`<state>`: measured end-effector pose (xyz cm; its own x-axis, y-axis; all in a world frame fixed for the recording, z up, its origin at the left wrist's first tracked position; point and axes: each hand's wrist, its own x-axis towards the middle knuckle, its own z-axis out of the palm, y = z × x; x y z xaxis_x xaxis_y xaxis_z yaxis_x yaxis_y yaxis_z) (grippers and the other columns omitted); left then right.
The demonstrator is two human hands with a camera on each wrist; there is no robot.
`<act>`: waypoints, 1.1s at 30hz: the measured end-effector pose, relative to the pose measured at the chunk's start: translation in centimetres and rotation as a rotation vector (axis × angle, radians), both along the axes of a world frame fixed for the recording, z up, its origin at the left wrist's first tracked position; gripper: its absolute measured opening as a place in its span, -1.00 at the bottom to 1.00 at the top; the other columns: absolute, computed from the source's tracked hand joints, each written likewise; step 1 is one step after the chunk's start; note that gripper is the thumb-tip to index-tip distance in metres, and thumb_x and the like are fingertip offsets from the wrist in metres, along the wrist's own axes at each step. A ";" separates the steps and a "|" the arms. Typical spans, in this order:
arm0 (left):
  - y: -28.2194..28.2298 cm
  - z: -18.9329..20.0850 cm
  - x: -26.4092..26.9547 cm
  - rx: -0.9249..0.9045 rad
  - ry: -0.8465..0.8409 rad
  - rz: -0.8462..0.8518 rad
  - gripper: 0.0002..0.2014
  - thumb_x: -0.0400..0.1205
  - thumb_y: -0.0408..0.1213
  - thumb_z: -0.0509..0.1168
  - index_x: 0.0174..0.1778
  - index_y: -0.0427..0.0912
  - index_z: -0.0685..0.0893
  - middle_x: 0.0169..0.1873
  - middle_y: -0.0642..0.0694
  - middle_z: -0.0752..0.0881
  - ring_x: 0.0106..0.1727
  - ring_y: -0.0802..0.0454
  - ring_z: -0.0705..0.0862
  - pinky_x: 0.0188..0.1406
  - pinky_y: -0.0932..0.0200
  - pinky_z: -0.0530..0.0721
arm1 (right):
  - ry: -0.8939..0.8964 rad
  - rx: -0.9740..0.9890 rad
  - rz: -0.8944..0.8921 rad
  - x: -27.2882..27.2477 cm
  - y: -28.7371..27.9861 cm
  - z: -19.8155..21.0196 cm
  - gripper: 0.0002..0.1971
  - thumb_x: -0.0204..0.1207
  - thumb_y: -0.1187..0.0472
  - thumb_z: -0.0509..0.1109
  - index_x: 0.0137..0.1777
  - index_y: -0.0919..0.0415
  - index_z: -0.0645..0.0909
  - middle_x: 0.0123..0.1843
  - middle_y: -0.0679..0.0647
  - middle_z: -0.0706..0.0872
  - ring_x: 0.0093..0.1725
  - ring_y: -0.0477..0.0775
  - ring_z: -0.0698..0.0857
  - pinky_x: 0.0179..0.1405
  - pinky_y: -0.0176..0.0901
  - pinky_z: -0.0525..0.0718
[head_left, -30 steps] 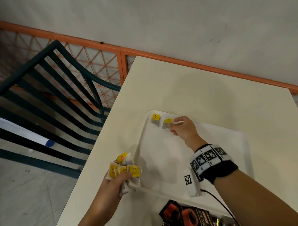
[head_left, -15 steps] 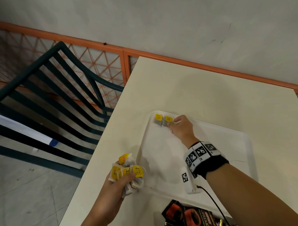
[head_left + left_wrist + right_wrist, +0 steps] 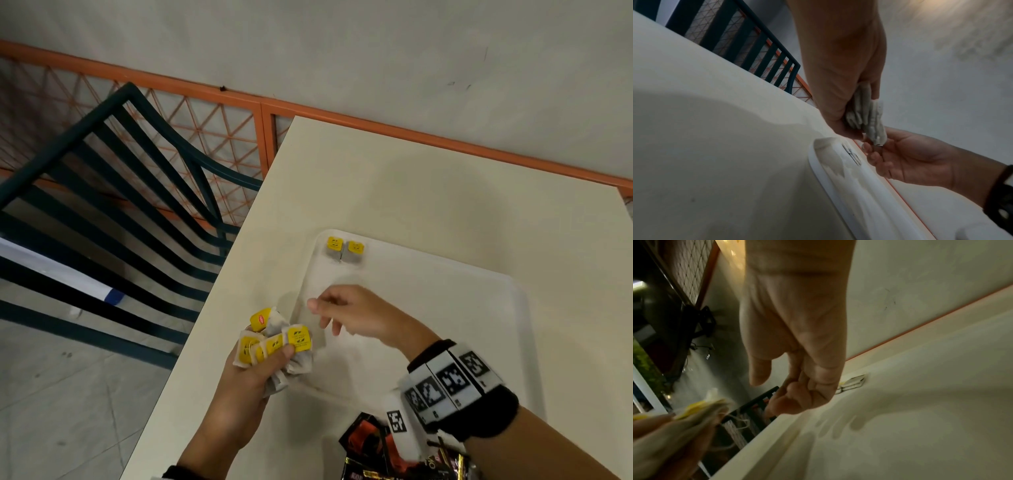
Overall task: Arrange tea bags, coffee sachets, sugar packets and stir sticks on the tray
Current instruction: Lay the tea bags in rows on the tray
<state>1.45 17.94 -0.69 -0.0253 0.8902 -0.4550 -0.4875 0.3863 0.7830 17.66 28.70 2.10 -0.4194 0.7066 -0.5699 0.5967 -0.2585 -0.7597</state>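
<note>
Desk (image 3: 428, 178) of pale cream laminate carries everything here, and on it lies the white rectangular plastic tray (image 3: 479, 308), its raised rim toward the desk's left edge. Black-and-orange glossy coffee sachets (image 3: 366, 442) lie in a loose heap at the tray's near edge, partly hidden by the right wrist. The left hand (image 3: 246, 387) sits just beside the tray's near-left corner, fingers curled tight round a bunch of white paper tea bags with yellow tags (image 3: 277, 342). The right hand (image 3: 359, 315) hovers over the tray with fingers loosely bent and carrying nothing, its fingertips (image 3: 869, 147) close to the bunch, and in the left wrist view they seem to touch its lower end. Two tea bags already placed (image 3: 344, 251) lie flat, side by side and touching, in the tray's far-left corner. These bags look feather-light, soft and easily crumpled, with thin strings that probably tangle in a bunch. A stiff yellow tag or a bag's corner likely makes the best hold, pinched gently and drawn free singly. Sugar packets and stir sticks are not visible.
</note>
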 end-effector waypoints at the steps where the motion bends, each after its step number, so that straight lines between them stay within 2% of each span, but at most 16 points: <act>1: 0.0 0.0 0.1 0.004 0.002 0.005 -0.03 -0.13 0.03 0.71 0.22 -0.25 0.61 -0.03 -0.22 0.81 -0.01 -0.11 0.80 -0.22 0.12 0.76 | 0.031 -0.039 0.009 -0.1 -0.8 0.2 -0.73 0.57 -0.06 0.27 -0.06 0.16 0.59 -0.25 -0.04 0.70 -0.38 -0.11 0.60 -0.45 -0.36 0.46; 5: 0.2 0.4 0.2 0.040 0.006 0.001 -0.14 -0.14 0.08 0.70 0.08 -0.16 0.68 -0.07 -0.22 0.81 -0.05 -0.13 0.80 -0.29 0.14 0.75 | 0.147 -0.114 0.019 -0.1 -3.4 0.2 -0.80 0.56 0.01 0.32 -0.02 0.13 0.60 -0.27 -0.07 0.65 -0.31 -0.10 0.62 -0.34 -0.29 0.54; 8: 0.2 0.3 0.1 0.027 0.059 0.007 -0.14 -0.09 0.10 0.68 0.13 -0.19 0.67 -0.04 -0.25 0.81 -0.02 -0.19 0.79 -0.25 0.09 0.77 | 0.166 -0.046 -0.021 -0.5 -4.6 -0.6 -0.78 0.54 0.12 0.38 0.07 0.25 0.59 -0.23 -0.04 0.64 -0.31 -0.15 0.62 -0.34 -0.37 0.57; 10: 0.1 -0.3 0.1 0.002 0.109 0.030 -0.29 0.12 0.00 0.66 0.15 -0.19 0.66 -0.02 -0.29 0.79 0.03 -0.28 0.76 -0.11 -0.12 0.78 | 0.173 -0.006 -0.078 -0.7 -4.7 -1.3 -0.83 0.55 0.20 0.37 0.03 0.30 0.57 -0.19 0.00 0.65 -0.31 -0.14 0.63 -0.34 -0.37 0.59; 11: 0.0 -0.5 0.1 -0.011 0.125 0.049 -0.45 0.27 -0.12 0.60 0.15 -0.17 0.65 -0.01 -0.31 0.78 0.05 -0.33 0.74 0.00 -0.24 0.73 | 0.186 -0.014 -0.114 -0.7 -4.6 -1.6 -0.88 0.55 0.24 0.37 -0.02 0.28 0.56 -0.18 0.02 0.66 -0.31 -0.12 0.65 -0.34 -0.37 0.60; 13: -0.2 -0.9 -0.1 -0.052 0.158 0.077 -0.64 0.42 -0.30 0.43 0.14 -0.17 0.65 -0.03 -0.29 0.79 0.06 -0.35 0.73 0.12 -0.36 0.63 | 0.226 -0.042 -0.206 -0.7 -4.2 -2.1 -0.94 0.53 0.29 0.38 -0.13 0.20 0.54 -0.16 0.08 0.69 -0.33 -0.04 0.69 -0.35 -0.34 0.64; 16: -0.5 -1.1 -0.4 -0.082 0.183 0.087 -0.79 0.50 -0.38 0.34 0.06 -0.21 0.65 -0.15 -0.27 0.79 0.00 -0.34 0.74 0.11 -0.32 0.62 | 0.209 -0.020 -0.362 -0.6 -3.0 -2.9 -0.93 0.51 0.31 0.41 -0.10 0.25 0.56 -0.22 0.13 0.70 -0.41 -0.04 0.70 -0.41 -0.35 0.65; 18: -0.7 -1.2 -0.6 -0.087 0.178 0.087 -0.77 0.47 -0.37 0.40 0.04 -0.23 0.64 -0.22 -0.26 0.78 0.00 -0.37 0.73 0.11 -0.33 0.60 | 0.138 0.042 -0.431 -0.6 -2.1 -3.5 -0.89 0.50 0.28 0.42 -0.06 0.27 0.55 -0.22 0.14 0.70 -0.41 -0.04 0.69 -0.37 -0.30 0.66; 19: -0.7 -1.2 -0.7 -0.090 0.178 0.091 -0.71 0.42 -0.35 0.46 0.04 -0.23 0.64 -0.24 -0.21 0.78 0.00 -0.37 0.72 0.11 -0.33 0.60 | 0.082 0.085 -0.436 -0.6 -1.7 -3.8 -0.89 0.50 0.25 0.43 -0.07 0.24 0.56 -0.20 0.13 0.71 -0.38 -0.01 0.68 -0.29 -0.22 0.67; 20: -0.7 -1.3 -0.8 -0.092 0.178 0.093 -0.66 0.37 -0.32 0.48 0.05 -0.23 0.64 -0.26 -0.18 0.77 -0.01 -0.37 0.72 0.10 -0.33 0.60 | 0.018 0.133 -0.421 -0.6 -1.5 -4.0 -0.88 0.49 0.20 0.44 -0.09 0.20 0.56 -0.19 0.11 0.71 -0.33 0.01 0.67 -0.20 -0.15 0.65; 22: -0.6 -1.2 -0.7 -0.096 0.184 0.094 -0.65 0.35 -0.27 0.46 0.04 -0.21 0.64 -0.29 -0.14 0.76 -0.05 -0.33 0.72 0.12 -0.36 0.60 | -0.113 0.232 -0.344 -0.5 -1.4 -4.1 -0.85 0.50 0.10 0.43 -0.08 0.18 0.59 -0.16 0.11 0.71 -0.21 0.04 0.64 -0.12 -0.19 0.57; 24: -0.6 -1.2 -0.7 -0.090 0.198 0.094 -0.77 0.46 -0.35 0.44 0.01 -0.21 0.64 -0.33 -0.14 0.77 -0.06 -0.35 0.71 0.12 -0.37 0.59 | -0.220 0.337 -0.271 -0.3 -1.6 -3.9 -0.73 0.53 0.05 0.38 0.09 0.23 0.60 -0.04 0.14 0.70 -0.05 0.10 0.65 -0.08 -0.23 0.51; 27: -0.5 -1.3 -0.6 -0.091 0.215 0.097 -0.89 0.57 -0.40 0.30 -0.02 -0.20 0.64 -0.37 -0.11 0.78 -0.13 -0.25 0.73 0.06 -0.30 0.61 | -0.340 0.549 -0.150 0.4 -2.3 -3.6 -0.65 0.60 0.10 0.26 0.36 0.16 0.43 0.18 0.13 0.57 0.17 0.15 0.57 0.13 -0.09 0.55; 29: -0.3 -1.2 -0.5 -0.081 0.225 0.089 -0.91 0.58 -0.40 0.28 -0.04 -0.21 0.63 -0.41 -0.08 0.77 -0.24 -0.12 0.72 0.04 -0.26 0.61 | -0.368 0.740 0.011 0.9 -2.9 -3.7 -0.68 0.61 0.20 0.19 0.35 0.14 0.46 0.22 0.08 0.59 0.17 0.16 0.56 0.13 0.00 0.59; 31: -0.2 -1.4 -0.6 -0.087 0.237 0.087 -0.90 0.58 -0.40 0.29 -0.03 -0.18 0.63 -0.39 -0.06 0.77 -0.22 -0.11 0.73 0.02 -0.25 0.63 | -0.397 0.900 0.193 1.5 -3.5 -4.2 -0.63 0.43 0.29 0.25 0.24 0.08 0.56 0.16 -0.01 0.66 0.10 0.12 0.64 0.00 -0.07 0.68; 33: 0.0 -1.6 -0.7 -0.099 0.243 0.092 -0.87 0.57 -0.39 0.31 0.01 -0.17 0.65 -0.31 -0.09 0.78 -0.13 -0.18 0.72 0.02 -0.24 0.65 | -0.455 0.978 0.340 1.9 -4.1 -4.9 -0.52 0.23 0.31 0.29 0.19 0.01 0.60 0.17 -0.08 0.69 0.10 0.06 0.66 -0.04 -0.20 0.68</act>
<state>0.75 17.90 -2.28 -0.2230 0.8304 -0.5106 -0.3270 0.4297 0.8417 19.59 24.64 -2.80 -0.5700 0.8215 0.0166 0.7951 0.5565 -0.2411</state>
